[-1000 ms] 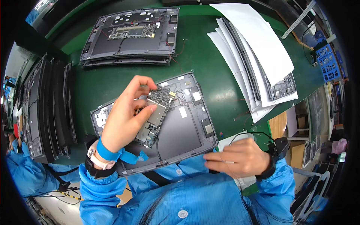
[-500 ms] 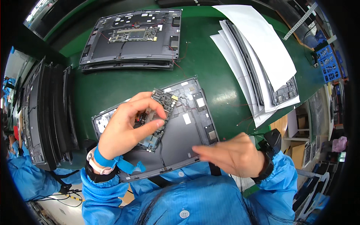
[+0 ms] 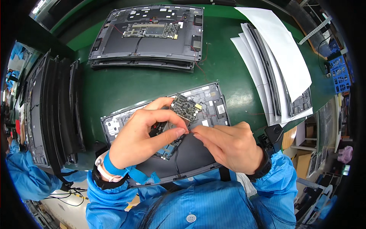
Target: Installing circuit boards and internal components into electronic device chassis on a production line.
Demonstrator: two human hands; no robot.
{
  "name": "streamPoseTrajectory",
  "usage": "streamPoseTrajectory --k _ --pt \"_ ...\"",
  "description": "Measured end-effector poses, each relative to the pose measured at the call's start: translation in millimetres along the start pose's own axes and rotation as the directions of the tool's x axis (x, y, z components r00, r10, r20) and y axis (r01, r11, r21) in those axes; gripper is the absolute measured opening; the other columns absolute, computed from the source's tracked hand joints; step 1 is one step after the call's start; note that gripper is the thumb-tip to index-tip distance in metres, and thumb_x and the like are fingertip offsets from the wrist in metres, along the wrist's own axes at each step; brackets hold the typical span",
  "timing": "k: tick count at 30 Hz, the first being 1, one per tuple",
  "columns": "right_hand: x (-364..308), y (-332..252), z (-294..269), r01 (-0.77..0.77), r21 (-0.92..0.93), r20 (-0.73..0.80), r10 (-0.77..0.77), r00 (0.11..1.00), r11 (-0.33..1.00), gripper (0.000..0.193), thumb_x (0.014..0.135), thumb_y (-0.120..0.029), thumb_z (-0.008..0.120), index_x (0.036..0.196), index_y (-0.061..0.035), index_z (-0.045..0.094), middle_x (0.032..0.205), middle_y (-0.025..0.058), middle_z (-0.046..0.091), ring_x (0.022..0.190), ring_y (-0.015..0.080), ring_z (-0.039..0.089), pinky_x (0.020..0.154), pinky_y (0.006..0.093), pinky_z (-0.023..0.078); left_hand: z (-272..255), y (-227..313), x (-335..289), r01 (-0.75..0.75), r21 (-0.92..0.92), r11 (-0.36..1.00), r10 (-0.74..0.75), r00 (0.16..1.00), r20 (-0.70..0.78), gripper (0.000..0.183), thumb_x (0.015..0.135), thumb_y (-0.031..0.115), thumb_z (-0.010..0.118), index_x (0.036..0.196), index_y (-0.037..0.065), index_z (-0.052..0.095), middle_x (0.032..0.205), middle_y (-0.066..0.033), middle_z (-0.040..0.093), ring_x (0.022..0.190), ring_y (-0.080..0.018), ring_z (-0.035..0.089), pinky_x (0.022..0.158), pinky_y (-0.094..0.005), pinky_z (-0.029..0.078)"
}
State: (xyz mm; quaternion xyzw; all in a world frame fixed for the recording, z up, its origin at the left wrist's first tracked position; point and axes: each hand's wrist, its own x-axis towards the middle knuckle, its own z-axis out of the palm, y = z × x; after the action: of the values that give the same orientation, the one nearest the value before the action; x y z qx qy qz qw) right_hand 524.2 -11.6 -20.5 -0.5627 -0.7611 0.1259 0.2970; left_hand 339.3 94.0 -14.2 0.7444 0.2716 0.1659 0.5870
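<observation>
Over a dark grey device shell (image 3: 196, 156) on the table, my left hand (image 3: 139, 139) is closed around a tilted circuit board (image 3: 184, 108). The board carries black and silver parts and a yellow connector at its far end. My left thumb and forefinger meet near the board's right edge. Right there, the fingertips of my right hand (image 3: 233, 147) are pinched together, touching or almost touching the left ones. A thin reddish line, apparently a wire, shows between them; the fingers hide most of it.
At the back stands a stack of similar shells (image 3: 114, 47), a circuit board on its top one. Shells interleaved with white sheets (image 3: 284, 53) lie at the right. More dark shells (image 3: 45, 114) stand upright at the left. A blue basket (image 3: 339, 74) is at the far right.
My right hand has moved left and up to my left fingertips and closed into a pinch. My left hand still holds the circuit board. The view has shifted slightly.
</observation>
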Motion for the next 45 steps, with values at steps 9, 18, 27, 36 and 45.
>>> streamPoseTrajectory --k 9,18,27,36,45 --pt "11.5 -7.4 16.8 -0.025 0.170 -0.242 0.067 0.968 0.985 0.014 0.073 -0.001 0.071 0.086 -0.0029 0.065 0.069 0.0047 0.062 0.048 0.0117 0.056 0.042 0.0223 0.041 5.6 1.7 -2.9 0.035 0.051 0.998 -0.030 0.994 -0.102 0.004 0.079 0.001 0.064 0.082 -0.001 0.065 0.089 -0.0088 0.060 0.103 -0.0169 0.047 0.089 -0.0293 0.034" --pt "-0.3 0.6 14.5 -0.413 0.539 -0.038 0.511 0.859 0.734 0.011 0.076 0.001 0.066 0.086 -0.0009 0.062 0.072 0.0060 0.060 0.051 0.0094 0.054 0.046 0.0223 0.041 5.7 3.3 -1.8 0.244 -0.215 0.946 -0.258 0.965 -0.040 0.020 0.079 -0.012 0.056 0.098 -0.005 0.057 0.100 -0.0067 0.054 0.089 -0.0112 0.051 0.078 -0.0240 0.043" --pt "-4.3 3.3 19.3 -0.487 0.640 0.023 0.619 0.785 0.594 0.008 0.081 -0.002 0.065 0.089 0.0014 0.063 0.072 0.0048 0.060 0.053 0.0042 0.048 0.046 0.0197 0.038 9.6 0.8 -0.6 0.270 -0.239 0.933 -0.279 0.960 -0.004 0.022 0.079 -0.015 0.055 0.099 -0.005 0.054 0.099 -0.0062 0.052 0.091 -0.0125 0.054 0.080 -0.0252 0.046" --pt "-3.7 2.6 18.3 -0.481 0.645 0.018 0.617 0.787 0.595 0.008 0.082 -0.002 0.064 0.089 0.0020 0.062 0.071 0.0048 0.060 0.053 0.0043 0.048 0.046 0.0195 0.038 12.0 1.9 -2.4 0.277 -0.209 0.938 -0.289 0.957 -0.028 0.020 0.080 -0.015 0.055 0.097 -0.005 0.053 0.098 -0.0067 0.052 0.090 -0.0118 0.055 0.079 -0.0246 0.046" --pt "-2.7 0.4 17.4 -0.472 0.632 -0.014 0.618 0.786 0.615 0.009 0.082 -0.002 0.065 0.090 0.0011 0.063 0.072 0.0048 0.060 0.053 0.0050 0.049 0.047 0.0198 0.039 15.3 -3.2 -4.2 0.179 -0.201 0.963 -0.196 0.978 -0.069 0.020 0.081 -0.010 0.055 0.097 0.001 0.053 0.071 -0.0016 0.053 0.062 -0.0028 0.046 0.055 -0.0191 0.036"
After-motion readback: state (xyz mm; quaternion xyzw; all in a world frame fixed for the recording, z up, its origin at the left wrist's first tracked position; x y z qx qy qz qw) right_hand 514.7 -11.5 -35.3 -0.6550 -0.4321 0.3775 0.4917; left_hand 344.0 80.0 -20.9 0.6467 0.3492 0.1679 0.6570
